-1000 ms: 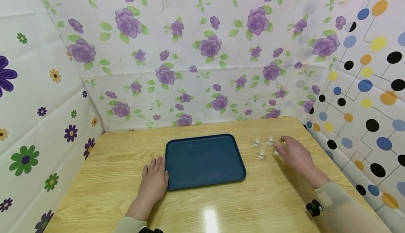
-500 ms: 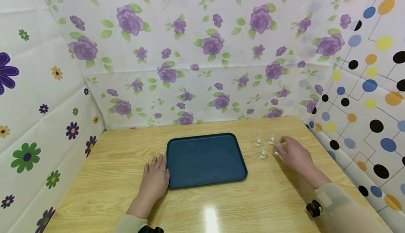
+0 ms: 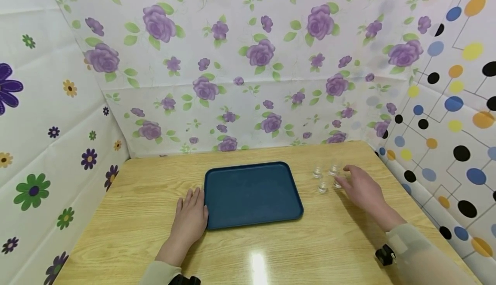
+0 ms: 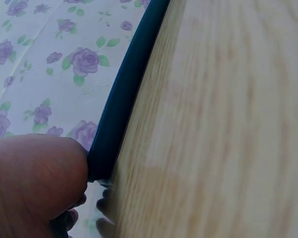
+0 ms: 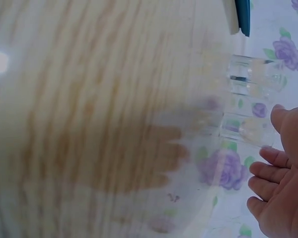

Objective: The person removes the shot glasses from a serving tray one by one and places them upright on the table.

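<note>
A dark blue rectangular tray (image 3: 253, 194) lies flat on the table. My left hand (image 3: 189, 220) rests at its left edge with fingers fairly straight and pointing away from me; the left wrist view shows the thumb (image 4: 44, 173) against the tray's rim (image 4: 124, 94). To the right of the tray, several small clear shot glasses stand upright in a cluster. My right hand (image 3: 362, 188) is at the nearest-right shot glass (image 3: 337, 183), thumb and index finger on either side of its rim. In the right wrist view that glass (image 5: 241, 129) sits between thumb and index fingertip, the other fingers loosely bent.
Other shot glasses stand close by: a left one (image 3: 317, 172), a back one (image 3: 333, 170) and a front one (image 3: 322, 187). The light wood table (image 3: 248, 250) carries everything. Patterned cloths (image 3: 240, 65) hang behind and on both sides.
The head view has shifted slightly. Both hands, the tray and the shot glasses keep their places relative to each other.
</note>
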Tool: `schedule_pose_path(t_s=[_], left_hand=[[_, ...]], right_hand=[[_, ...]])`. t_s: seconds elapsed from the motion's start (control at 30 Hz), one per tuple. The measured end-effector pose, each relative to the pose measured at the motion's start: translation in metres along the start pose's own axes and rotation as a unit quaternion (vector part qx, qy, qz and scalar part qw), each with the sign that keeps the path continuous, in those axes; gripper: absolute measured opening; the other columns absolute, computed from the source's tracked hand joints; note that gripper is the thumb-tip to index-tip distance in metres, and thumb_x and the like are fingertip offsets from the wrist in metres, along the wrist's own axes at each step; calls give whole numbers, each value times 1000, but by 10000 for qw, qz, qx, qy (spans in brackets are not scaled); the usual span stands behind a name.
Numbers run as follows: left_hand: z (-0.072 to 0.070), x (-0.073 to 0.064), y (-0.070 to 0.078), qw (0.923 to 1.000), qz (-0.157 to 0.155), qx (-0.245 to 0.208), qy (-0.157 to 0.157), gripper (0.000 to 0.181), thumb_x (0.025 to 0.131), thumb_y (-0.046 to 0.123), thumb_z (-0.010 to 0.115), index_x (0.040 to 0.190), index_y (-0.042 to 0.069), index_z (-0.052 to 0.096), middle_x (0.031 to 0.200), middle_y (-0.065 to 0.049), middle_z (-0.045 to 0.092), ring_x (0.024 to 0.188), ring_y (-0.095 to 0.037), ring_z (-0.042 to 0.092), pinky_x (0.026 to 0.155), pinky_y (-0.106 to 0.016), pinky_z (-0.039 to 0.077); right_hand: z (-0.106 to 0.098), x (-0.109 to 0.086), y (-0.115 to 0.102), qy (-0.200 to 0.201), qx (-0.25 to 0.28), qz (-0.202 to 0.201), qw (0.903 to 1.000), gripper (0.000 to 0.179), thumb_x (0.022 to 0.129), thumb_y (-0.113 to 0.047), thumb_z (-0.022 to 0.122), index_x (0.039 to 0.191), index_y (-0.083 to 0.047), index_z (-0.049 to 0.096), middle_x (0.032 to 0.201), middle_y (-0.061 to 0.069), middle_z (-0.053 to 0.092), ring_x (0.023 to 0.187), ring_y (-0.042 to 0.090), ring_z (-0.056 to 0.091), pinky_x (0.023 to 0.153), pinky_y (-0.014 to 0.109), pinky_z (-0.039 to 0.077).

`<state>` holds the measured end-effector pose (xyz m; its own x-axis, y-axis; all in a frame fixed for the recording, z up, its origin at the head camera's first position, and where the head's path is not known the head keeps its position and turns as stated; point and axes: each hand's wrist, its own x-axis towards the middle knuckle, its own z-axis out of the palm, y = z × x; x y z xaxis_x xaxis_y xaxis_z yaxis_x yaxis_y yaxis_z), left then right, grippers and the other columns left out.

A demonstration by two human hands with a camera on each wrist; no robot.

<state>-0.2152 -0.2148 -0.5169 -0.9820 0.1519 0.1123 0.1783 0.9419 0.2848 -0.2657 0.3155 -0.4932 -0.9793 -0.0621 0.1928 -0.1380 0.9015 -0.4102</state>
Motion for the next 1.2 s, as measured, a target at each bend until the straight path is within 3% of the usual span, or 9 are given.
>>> schedule_pose_path(t_s=[0.3,0.53,0.73,1.0,1.2], left_hand=[[-1,1,2,10000,22,51,-26,57,116,14,53,167,-9,39,174,-29,34,164,-50,22,130,-73,17],[0,-3,0,9999,-4,109,-36,57,116,14,54,166,-9,40,174,-29,34,164,-50,23,130,-72,18],[2,-9,1,10000,-28,74,-5,57,116,14,55,166,-9,41,173,-29,35,164,-50,24,130,-71,19],[-3,-12,3,9995,138,243,139,56,114,13,58,164,-10,44,170,-30,41,162,-51,29,129,-72,23],[-4,-12,3,9994,187,302,-20,56,115,15,58,163,-10,44,170,-30,40,162,-51,29,129,-72,22]], right_hand=[[-7,-5,-23,429,-39,-341,9985,68,116,-40,61,157,11,48,156,39,50,140,62,48,113,77,41],[-3,-9,-48,416,79,-787,9960,66,114,-28,66,163,9,42,162,36,45,145,62,43,117,76,38],[0,-10,-62,112,309,-824,9961,71,115,-32,65,168,6,37,168,34,39,152,61,37,117,76,38],[5,-6,-81,-57,422,-1176,9921,75,114,-36,65,170,3,34,172,32,34,159,54,31,126,72,28],[16,-5,-99,-101,207,-1363,9904,76,113,-36,66,170,4,34,175,28,33,161,50,30,129,69,25]])
